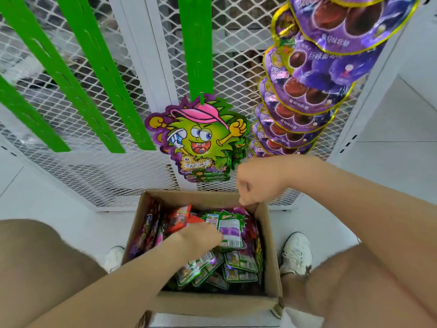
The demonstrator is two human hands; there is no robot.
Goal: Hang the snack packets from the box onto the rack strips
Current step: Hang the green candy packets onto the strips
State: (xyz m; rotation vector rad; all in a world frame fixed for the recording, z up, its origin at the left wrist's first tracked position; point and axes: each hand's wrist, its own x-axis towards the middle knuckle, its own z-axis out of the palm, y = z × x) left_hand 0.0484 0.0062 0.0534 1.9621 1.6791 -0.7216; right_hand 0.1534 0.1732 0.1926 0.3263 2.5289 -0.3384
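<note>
Cardboard box [212,301] held glossy spiky-edged snack packets [238,259], left hand [201,235] lay on one, grip unclear, right hand [255,183] curled empty over far rim

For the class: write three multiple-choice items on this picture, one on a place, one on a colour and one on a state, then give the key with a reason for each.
1. Where is the box? A on a shelf; B on the floor between the shoes; C on a table.
2. What colour are the right-hand packets? A orange; B white; C purple.
3. How is the box? A open, with loose packets inside; B taped shut; C open and empty.
Key: B, a shoe shows on each side of it; C, their fronts are purple; A, its top is open and packets lie in it.
</note>
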